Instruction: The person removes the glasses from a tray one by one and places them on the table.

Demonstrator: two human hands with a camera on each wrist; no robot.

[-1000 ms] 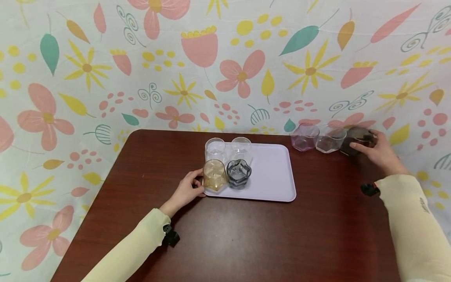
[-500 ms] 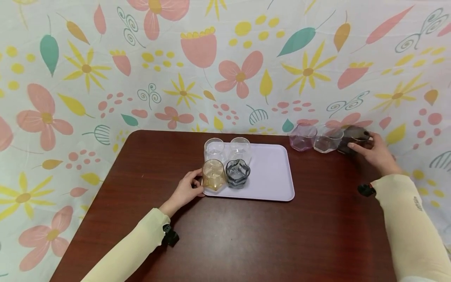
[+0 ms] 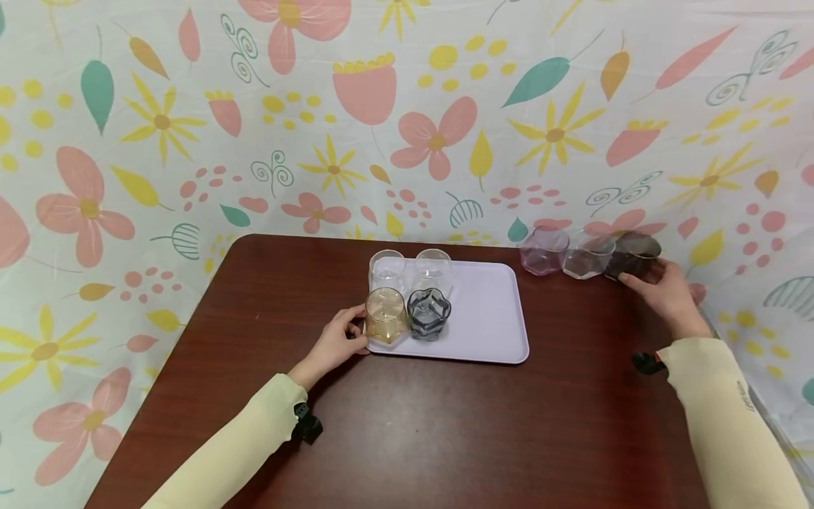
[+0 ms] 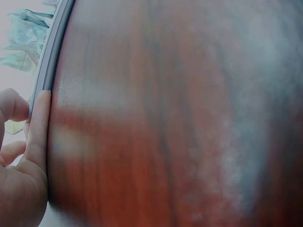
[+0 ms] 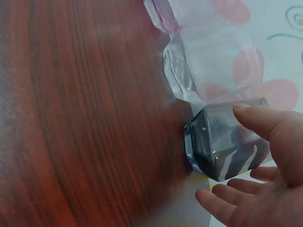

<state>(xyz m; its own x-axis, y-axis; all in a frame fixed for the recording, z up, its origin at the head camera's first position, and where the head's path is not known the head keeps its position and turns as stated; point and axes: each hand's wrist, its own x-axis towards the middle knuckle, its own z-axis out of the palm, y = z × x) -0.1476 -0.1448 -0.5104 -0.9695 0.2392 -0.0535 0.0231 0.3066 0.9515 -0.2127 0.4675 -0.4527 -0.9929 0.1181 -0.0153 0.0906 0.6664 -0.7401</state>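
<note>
My left hand (image 3: 332,348) is at the front left corner of the pale lilac tray (image 3: 490,311), its thumb and fingers on the rim. Beside its fingertips stands an amber glass (image 3: 385,318), and right of that a smoky grey glass with a wavy rim (image 3: 429,316). Two clear glasses (image 3: 387,267) are behind them on the tray. At the far right, my right hand (image 3: 668,300) is by a dark grey faceted glass (image 3: 632,256). In the right wrist view, the thumb overlaps this glass (image 5: 222,142), while the fingers are spread loosely below it.
A clear faceted glass (image 3: 588,256) and a pinkish purple glass (image 3: 545,252) stand left of the dark one, in a row along the table's back edge. Floral cloth (image 3: 407,120) hangs right behind the dark brown table (image 3: 445,424).
My right hand has drawn back slightly toward me, and its hold round the dark glass has loosened. My left hand has stayed at the tray corner. The head view has shifted a little.
</note>
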